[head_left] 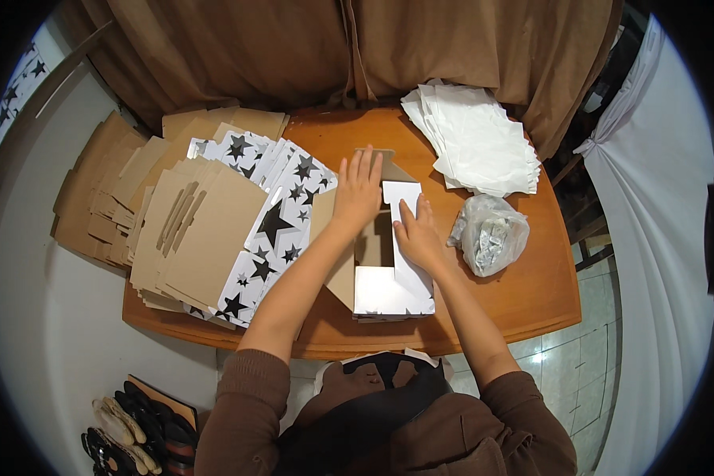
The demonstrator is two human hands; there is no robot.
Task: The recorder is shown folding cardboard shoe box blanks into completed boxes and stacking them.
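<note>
A cardboard box (393, 292), white with dark stars outside and brown inside, stands partly folded on the table in front of me. Part of its top is uncovered, showing the dark inside. My left hand (359, 190) reaches over its far left part, fingers stretched out against the brown flap at the back. On the right side, my right hand (418, 234) lies over the white flap with its fingers extended. Neither hand grips anything. The palms and the undersides of the fingers are hidden.
Flat star-printed cardboard blanks (206, 226) lie piled on the left of the wooden table (516, 305). White paper sheets (480, 139) are stacked at the back right, with a clear plastic bag (492, 236) of small packets nearer. Brown curtain (254, 55) hangs behind; shoes (139, 424) sit lower left.
</note>
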